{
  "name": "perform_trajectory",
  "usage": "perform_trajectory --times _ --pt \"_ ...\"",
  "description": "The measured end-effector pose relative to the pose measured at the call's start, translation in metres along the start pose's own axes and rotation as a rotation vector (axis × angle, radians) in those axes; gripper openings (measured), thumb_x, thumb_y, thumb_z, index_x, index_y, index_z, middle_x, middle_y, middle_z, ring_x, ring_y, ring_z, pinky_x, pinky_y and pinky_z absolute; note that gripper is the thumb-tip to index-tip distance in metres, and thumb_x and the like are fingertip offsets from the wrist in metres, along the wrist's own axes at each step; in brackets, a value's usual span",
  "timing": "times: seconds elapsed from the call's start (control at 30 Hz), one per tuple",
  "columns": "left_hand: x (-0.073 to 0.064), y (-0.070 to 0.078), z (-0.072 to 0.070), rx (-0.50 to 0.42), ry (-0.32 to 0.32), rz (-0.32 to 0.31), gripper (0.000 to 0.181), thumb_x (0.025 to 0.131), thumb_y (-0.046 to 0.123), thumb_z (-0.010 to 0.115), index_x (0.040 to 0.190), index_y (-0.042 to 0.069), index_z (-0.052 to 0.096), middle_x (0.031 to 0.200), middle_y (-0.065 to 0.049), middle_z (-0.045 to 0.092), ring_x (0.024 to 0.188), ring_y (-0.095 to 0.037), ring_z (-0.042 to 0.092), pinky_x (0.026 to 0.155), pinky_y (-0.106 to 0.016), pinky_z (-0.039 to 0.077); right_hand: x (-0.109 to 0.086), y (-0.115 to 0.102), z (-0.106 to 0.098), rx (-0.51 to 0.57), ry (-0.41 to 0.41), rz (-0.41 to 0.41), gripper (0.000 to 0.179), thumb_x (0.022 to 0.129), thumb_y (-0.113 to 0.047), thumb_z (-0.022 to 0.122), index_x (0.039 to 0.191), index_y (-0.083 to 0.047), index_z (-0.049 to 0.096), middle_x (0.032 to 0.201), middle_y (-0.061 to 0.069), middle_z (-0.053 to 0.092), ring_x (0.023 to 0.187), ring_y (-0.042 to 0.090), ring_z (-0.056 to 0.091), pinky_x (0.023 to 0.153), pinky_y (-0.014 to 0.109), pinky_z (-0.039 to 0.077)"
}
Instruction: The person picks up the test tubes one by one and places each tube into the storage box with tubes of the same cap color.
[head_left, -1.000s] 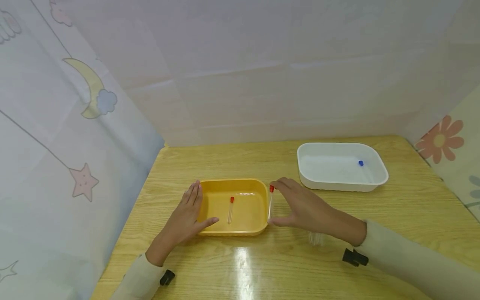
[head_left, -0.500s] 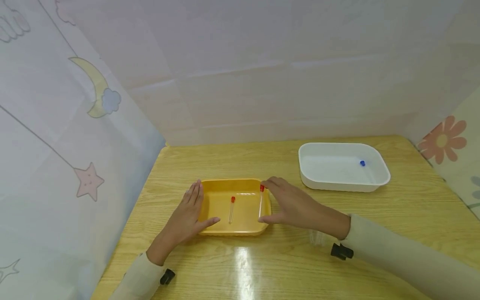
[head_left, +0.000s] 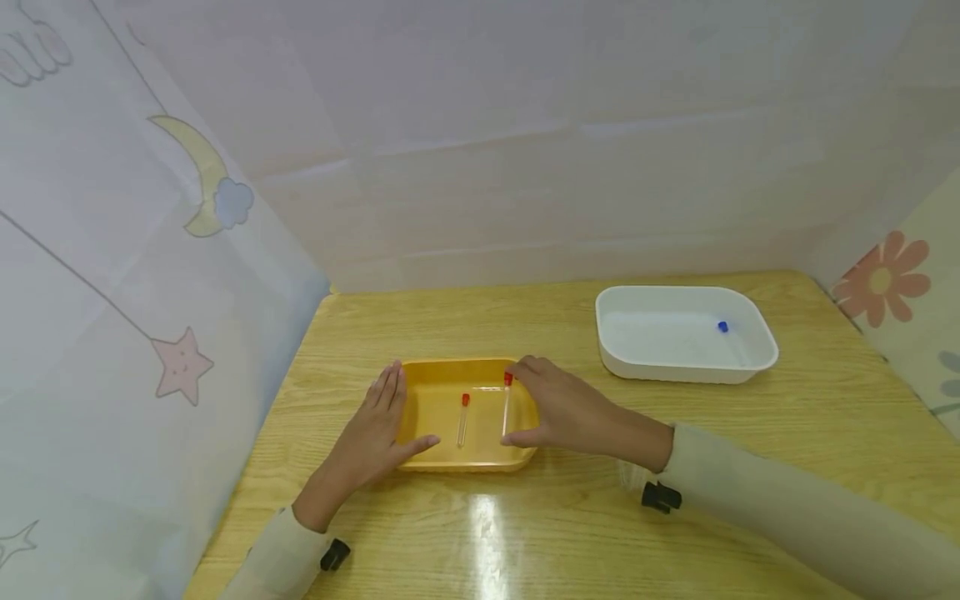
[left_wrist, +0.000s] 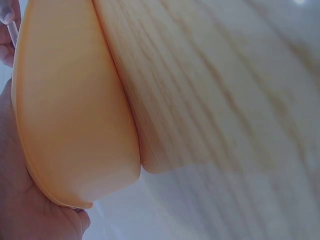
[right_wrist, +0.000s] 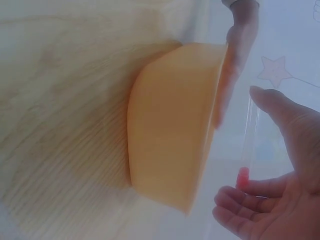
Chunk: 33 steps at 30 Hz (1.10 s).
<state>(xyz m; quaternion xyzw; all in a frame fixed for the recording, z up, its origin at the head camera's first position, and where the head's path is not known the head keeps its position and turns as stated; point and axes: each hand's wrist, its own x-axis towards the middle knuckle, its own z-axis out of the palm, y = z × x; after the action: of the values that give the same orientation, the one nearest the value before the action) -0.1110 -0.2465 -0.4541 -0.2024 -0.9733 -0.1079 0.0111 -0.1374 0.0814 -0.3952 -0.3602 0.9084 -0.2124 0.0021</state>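
My left hand (head_left: 367, 442) rests with straight fingers on the left end of a yellow tray (head_left: 427, 379), its thumb reaching over the front edge. My right hand (head_left: 573, 412) pinches a red-capped clear test tube (head_left: 506, 412) by its two ends, thumb at the bottom and fingers at the cap. In the right wrist view this test tube (right_wrist: 250, 130) hangs above the rim of the tray (right_wrist: 170, 125). Inside the tray, left of the held one, lies another red-capped test tube (head_left: 462, 425).
Back right on the wooden table (head_left: 390, 533) stands a white tray (head_left: 652, 333) holding a test tube with a blue cap (head_left: 723, 327). Clear glass-like tubes (head_left: 630, 477) lie on the table, partly behind the right wrist.
My right hand has moved left with the test tube, from beside the yellow tray's right edge to over its inside. The left hand has stayed in place.
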Motion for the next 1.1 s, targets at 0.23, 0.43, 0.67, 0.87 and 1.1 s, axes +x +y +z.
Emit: perform_trajectory --times 0.23,0.43,0.67,0.87,1.1 --pt "-0.001 0.000 0.002 0.004 0.006 0.004 0.112 0.094 0.070 0.053 0.159 -0.007 0.003 0.168 -0.021 -0.002 0.156 -0.036 0.002 0.123 -0.052 0.013 0.006 0.001 0.007 -0.009 -0.026 -0.010 0.095 0.079 -0.058 0.082 0.142 0.005 0.051 0.138 0.021 0.054 0.122 0.034 0.058 0.097 0.046 0.054" --pt "-0.002 0.000 0.001 0.012 0.043 0.018 0.113 0.094 0.069 0.055 0.158 -0.010 0.007 0.168 -0.024 0.002 0.155 -0.039 0.006 0.122 -0.055 0.018 0.014 0.000 0.012 -0.009 -0.033 -0.019 0.093 0.079 -0.057 0.082 0.140 0.006 0.052 0.137 0.021 0.055 0.123 0.034 0.057 0.097 0.046 0.053" --pt "-0.003 -0.001 0.001 0.008 0.033 0.008 0.113 0.094 0.069 0.055 0.159 -0.009 0.005 0.168 -0.023 0.001 0.155 -0.038 0.005 0.122 -0.055 0.017 0.021 0.001 0.019 0.005 -0.080 -0.002 0.095 0.079 -0.056 0.083 0.142 0.006 0.050 0.141 0.024 0.053 0.127 0.037 0.055 0.099 0.047 0.052" --pt "-0.002 -0.001 0.002 0.014 0.016 0.001 0.112 0.094 0.070 0.053 0.159 -0.008 0.005 0.168 -0.021 -0.001 0.156 -0.036 0.002 0.123 -0.054 0.015 0.025 0.002 0.024 0.011 -0.100 -0.014 0.092 0.080 -0.055 0.083 0.142 0.006 0.051 0.140 0.022 0.054 0.125 0.036 0.056 0.100 0.046 0.051" --pt "0.000 0.001 0.000 0.006 0.000 -0.006 0.111 0.095 0.070 0.051 0.159 -0.006 0.001 0.168 -0.019 -0.006 0.156 -0.034 -0.001 0.123 -0.053 0.013 0.033 0.000 0.029 -0.025 -0.137 -0.014 0.095 0.080 -0.055 0.082 0.143 0.008 0.050 0.142 0.023 0.052 0.128 0.035 0.055 0.099 0.044 0.052"
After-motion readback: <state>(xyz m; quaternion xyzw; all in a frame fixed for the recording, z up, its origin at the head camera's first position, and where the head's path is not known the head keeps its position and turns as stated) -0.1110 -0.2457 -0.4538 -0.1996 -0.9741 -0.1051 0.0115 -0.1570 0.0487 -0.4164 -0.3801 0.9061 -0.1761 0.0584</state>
